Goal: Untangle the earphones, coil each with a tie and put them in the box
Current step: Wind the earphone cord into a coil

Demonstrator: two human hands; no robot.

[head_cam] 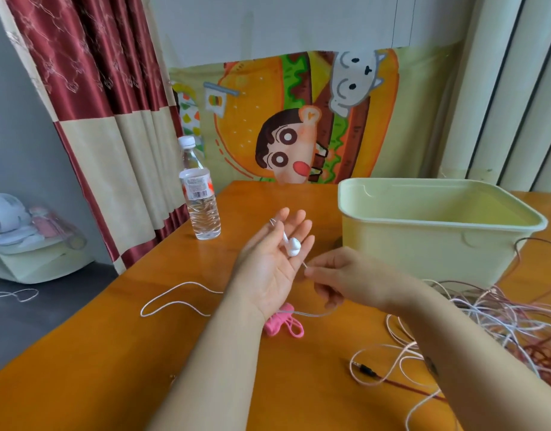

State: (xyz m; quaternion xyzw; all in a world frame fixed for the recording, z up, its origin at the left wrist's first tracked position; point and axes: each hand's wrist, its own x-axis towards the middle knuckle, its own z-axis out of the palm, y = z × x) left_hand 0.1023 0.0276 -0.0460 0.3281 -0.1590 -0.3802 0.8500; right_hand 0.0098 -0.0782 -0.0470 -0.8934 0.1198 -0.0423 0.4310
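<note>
My left hand (275, 255) is raised palm up over the table with fingers spread and straight. White earbuds (291, 245) lie across its fingers, with the thin cable running over the fingertips. My right hand (333, 276) pinches that white cable (177, 293) just beside the left palm. The cable trails left in a loop on the table. Pink ties (282, 326) lie under my left wrist. The pale green box (435, 225) stands open at the right.
A tangle of white and red earphone cables (501, 318) lies at the right, with a black jack plug (365, 368) near the front. A water bottle (199, 194) stands at the table's left edge. Curtains hang beyond.
</note>
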